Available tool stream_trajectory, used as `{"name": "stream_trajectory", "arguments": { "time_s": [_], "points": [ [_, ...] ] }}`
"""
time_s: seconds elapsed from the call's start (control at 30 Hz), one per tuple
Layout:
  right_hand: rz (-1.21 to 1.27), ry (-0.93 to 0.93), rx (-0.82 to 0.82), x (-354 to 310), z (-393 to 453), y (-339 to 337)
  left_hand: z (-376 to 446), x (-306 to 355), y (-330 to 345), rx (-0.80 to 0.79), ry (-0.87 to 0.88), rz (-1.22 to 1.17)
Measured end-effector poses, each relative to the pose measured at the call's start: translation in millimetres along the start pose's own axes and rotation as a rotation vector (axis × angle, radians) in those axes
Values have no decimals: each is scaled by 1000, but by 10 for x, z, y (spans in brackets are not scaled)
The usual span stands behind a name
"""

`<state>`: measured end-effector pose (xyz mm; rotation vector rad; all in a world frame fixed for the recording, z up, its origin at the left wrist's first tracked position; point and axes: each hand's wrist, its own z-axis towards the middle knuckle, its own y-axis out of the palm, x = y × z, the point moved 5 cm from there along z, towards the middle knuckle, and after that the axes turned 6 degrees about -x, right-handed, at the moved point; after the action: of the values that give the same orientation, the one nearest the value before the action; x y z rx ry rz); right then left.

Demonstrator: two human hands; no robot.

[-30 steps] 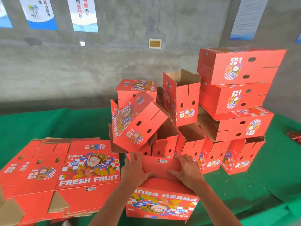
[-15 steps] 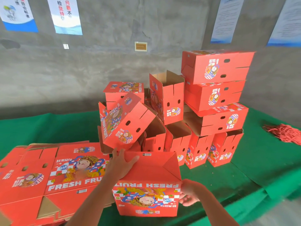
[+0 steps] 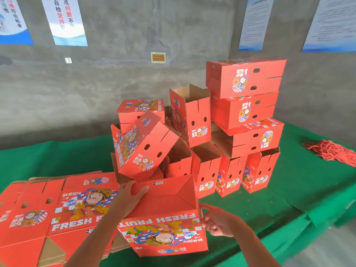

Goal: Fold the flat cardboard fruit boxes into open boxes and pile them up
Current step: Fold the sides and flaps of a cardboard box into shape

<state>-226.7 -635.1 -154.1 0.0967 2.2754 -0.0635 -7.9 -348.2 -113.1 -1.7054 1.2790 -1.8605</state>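
Observation:
A red fruit box [image 3: 163,218] with "FRESH FRUIT" print stands folded in front of me on the green table [image 3: 289,189]. My left hand [image 3: 129,197] lies on its top left flap, fingers spread and fairly straight. My right hand [image 3: 217,220] is at the box's right side, fingers curled at the edge; the grip itself is hard to see. A stack of flat red boxes [image 3: 48,209] lies at the left. Behind stands a pile of folded boxes [image 3: 240,122], some upright, some tilted.
A bundle of red cords [image 3: 331,151] lies on the table at the right. The table's front right edge drops off near my right arm. A grey wall with posters [image 3: 65,20] closes the back.
Both hands pressed flaps on the box top a second ago. The right hand has moved off to the box's right side, and the box sits turned slightly with its top flap raised.

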Motion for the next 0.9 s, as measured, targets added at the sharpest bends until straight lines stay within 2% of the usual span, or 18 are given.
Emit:
{"name": "stream_trajectory", "arguments": {
  "time_s": [0.1, 0.17, 0.37, 0.63, 0.9],
  "points": [
    [16, -46, -63, 16, -93, 66, -56, 25, -64, 16, 23, -63],
    [-15, -143, -62, -168, -233, 37, -83, 73, -126, 34, 27, -89],
    [-80, -433, 136, -1096, -1029, -195, -166, 460, -428, 99, 81, -354],
    [-120, -731, 188, -2298, -2049, -25, -277, 1343, -1370, 252, 253, -557],
    [-75, -974, 207, -2874, -2468, 262, -419, 2102, -2206, 395, 389, -633]
  ]
}}
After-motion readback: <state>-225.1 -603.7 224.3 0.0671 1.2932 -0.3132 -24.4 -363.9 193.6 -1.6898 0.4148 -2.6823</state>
